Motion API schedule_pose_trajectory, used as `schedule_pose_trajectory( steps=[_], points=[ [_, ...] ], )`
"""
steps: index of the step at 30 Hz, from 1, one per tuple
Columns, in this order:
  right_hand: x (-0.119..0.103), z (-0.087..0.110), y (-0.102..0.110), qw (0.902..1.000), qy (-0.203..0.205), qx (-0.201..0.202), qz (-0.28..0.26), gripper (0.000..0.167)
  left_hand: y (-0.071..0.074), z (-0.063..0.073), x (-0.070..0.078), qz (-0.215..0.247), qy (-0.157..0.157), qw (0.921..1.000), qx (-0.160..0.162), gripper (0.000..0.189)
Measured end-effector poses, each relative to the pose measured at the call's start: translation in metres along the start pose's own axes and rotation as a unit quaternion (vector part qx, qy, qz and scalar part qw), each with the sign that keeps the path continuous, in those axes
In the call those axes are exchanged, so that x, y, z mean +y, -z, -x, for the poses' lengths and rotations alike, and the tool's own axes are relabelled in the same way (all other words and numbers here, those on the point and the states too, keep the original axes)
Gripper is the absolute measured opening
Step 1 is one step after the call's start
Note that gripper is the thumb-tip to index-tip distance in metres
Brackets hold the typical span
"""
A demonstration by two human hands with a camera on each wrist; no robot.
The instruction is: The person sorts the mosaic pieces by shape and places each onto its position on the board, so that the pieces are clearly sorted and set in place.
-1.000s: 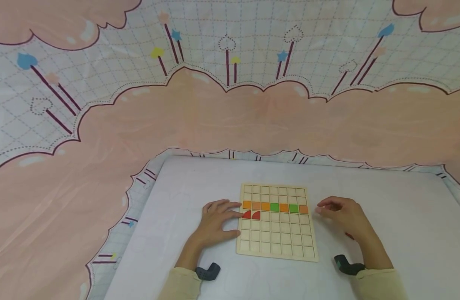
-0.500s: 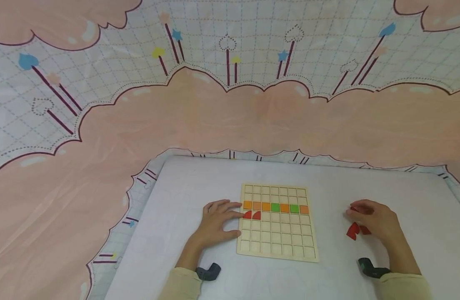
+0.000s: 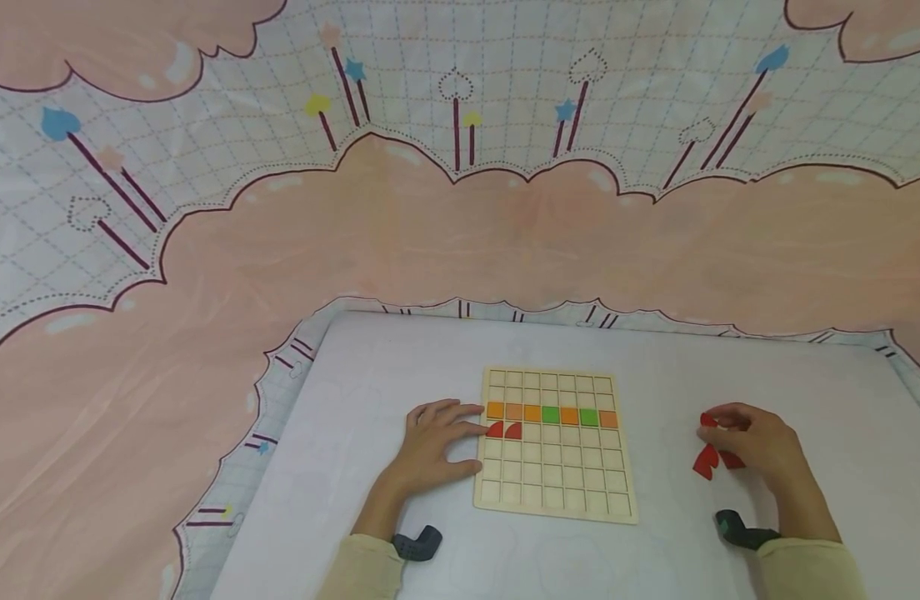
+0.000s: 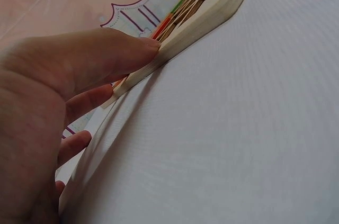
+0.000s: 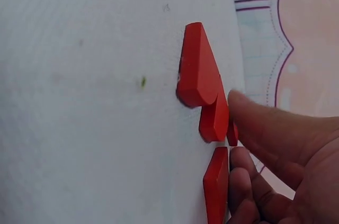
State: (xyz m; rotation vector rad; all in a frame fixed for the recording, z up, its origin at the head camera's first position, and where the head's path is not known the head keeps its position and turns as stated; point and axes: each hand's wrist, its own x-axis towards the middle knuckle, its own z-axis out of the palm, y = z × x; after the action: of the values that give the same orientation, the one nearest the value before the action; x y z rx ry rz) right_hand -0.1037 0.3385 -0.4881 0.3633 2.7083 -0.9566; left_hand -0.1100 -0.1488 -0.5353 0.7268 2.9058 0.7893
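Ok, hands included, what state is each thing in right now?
Pale wooden grid board: flat on the white tabletop
Seven orange and green square tiles: filling the third row from the far edge
Two red quarter-circle pieces: in the fourth row's two leftmost cells
Left grip: spread, touching the board's left edge
Right grip: pinching a small red piece
Other red pieces: loose on the tabletop by the right grip

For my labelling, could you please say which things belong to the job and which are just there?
Likely job things:
pale wooden grid board
orange and green square tiles
curved red tiles
loose flat red pieces

Just there:
pink patterned backdrop
black wrist devices
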Motion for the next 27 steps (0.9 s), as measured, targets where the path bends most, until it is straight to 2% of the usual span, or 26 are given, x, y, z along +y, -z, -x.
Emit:
schedule_pose_trajectory(
  steps=[4, 10, 17, 23, 27],
  points=[
    [0.001, -0.001, -0.003, 0.9999, 0.005, 0.013, 0.006, 0.055, 0.0, 0.0, 0.0, 0.001, -0.001, 1.0, 0.003, 0.046],
    [0.002, 0.0, -0.003, 0.9998, 0.005, 0.018, 0.011, 0.054, 0.0, 0.0, -0.002, 0.001, -0.011, 0.9999, 0.004, 0.046],
    [0.005, 0.003, -0.003, 0.9989, 0.03, 0.032, 0.019, 0.048, 0.001, 0.0, -0.003, 0.006, -0.015, 0.9999, 0.003, 0.046],
    [0.004, 0.008, -0.006, 0.9988, 0.04, 0.029, -0.007, 0.052, 0.0, 0.0, -0.003, 0.001, -0.011, 0.9999, -0.003, 0.047],
    [-0.001, 0.01, -0.011, 0.9979, 0.039, 0.024, -0.045, 0.054, 0.001, 0.0, -0.003, 0.0, -0.013, 0.9999, -0.001, 0.047]
  ],
)
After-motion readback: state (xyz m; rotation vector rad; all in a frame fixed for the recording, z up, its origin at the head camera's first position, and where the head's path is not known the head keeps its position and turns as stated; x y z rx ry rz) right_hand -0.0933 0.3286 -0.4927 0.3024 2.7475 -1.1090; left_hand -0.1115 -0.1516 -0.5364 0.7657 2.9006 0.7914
